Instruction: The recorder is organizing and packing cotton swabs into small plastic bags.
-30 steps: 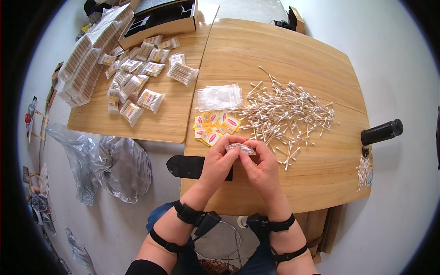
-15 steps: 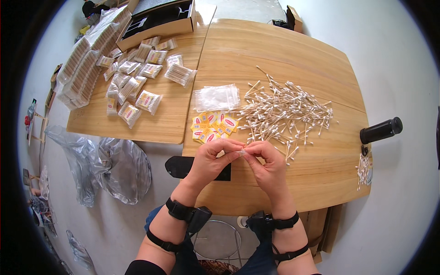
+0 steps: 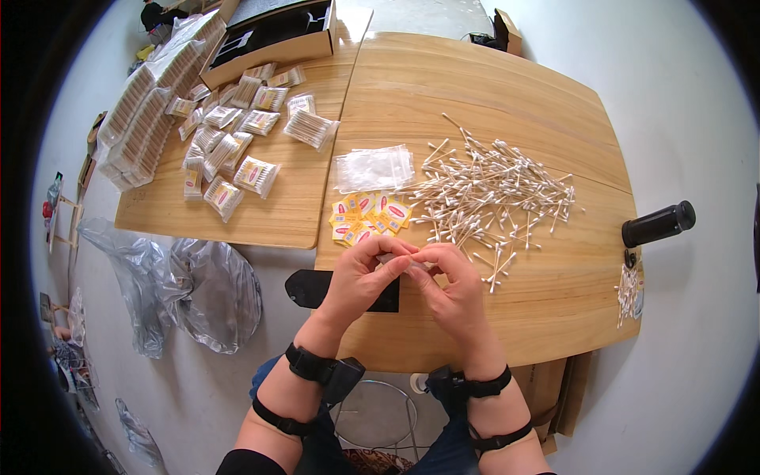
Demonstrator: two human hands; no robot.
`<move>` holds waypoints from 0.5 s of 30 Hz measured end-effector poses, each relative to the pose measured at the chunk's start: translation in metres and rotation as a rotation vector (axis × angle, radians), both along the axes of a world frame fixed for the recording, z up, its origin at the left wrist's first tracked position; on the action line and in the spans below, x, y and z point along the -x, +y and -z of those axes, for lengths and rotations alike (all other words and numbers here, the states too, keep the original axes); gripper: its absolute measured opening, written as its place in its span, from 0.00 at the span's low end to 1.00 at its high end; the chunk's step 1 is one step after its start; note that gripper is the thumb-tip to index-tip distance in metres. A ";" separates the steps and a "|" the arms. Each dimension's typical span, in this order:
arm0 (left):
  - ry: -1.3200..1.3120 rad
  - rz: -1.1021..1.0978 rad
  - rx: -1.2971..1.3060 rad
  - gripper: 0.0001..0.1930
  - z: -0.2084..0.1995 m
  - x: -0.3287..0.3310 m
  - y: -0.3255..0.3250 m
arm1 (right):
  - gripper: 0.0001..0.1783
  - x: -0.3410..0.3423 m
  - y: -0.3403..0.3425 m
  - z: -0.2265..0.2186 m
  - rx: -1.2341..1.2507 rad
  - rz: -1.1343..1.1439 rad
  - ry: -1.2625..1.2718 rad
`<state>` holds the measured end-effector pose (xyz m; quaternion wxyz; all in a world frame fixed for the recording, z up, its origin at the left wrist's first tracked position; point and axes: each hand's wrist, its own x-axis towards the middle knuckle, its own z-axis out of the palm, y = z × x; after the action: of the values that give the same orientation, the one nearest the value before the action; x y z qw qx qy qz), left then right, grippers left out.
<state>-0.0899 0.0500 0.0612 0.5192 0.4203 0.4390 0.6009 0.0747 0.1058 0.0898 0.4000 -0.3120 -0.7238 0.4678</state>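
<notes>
Bag of clear plastic [image 3: 387, 258], largely hidden, sits between left hand [image 3: 356, 274] and right hand [image 3: 457, 286] above the near tabletop [image 3: 554, 305]; its visible strip runs roughly left-right, its facing unclear. Each grip is closed, thumb and forefinger pinching it.

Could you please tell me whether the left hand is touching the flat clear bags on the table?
Apart: the head view shows the yellow cards lying between the left hand and the clear bags.
</notes>
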 end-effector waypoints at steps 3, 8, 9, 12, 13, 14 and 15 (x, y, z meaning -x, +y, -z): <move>-0.086 -0.079 0.082 0.04 0.009 -0.008 -0.001 | 0.05 0.007 -0.006 0.010 0.083 0.050 -0.015; 0.143 -0.273 0.003 0.06 0.012 -0.021 0.000 | 0.05 0.009 -0.014 0.024 0.322 0.101 0.094; 0.143 -0.273 0.003 0.06 0.011 -0.021 -0.001 | 0.05 0.010 -0.015 0.024 0.322 0.100 0.094; 0.321 -0.276 0.050 0.04 0.011 -0.021 -0.003 | 0.05 0.013 -0.015 0.022 0.435 0.115 0.122; 0.221 -0.281 0.073 0.04 0.014 -0.020 -0.002 | 0.05 0.013 -0.014 0.021 0.441 0.120 0.095; 0.120 -0.285 0.097 0.05 0.016 -0.019 -0.001 | 0.05 0.013 -0.013 0.020 0.448 0.124 0.068; 0.121 -0.286 0.095 0.05 0.015 -0.017 -0.002 | 0.05 0.011 -0.011 0.022 0.446 0.124 0.069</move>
<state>-0.0728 0.0478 0.0459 0.4204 0.3639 0.5528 0.6207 0.0639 0.0953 0.0679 0.3735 -0.4204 -0.5677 0.6012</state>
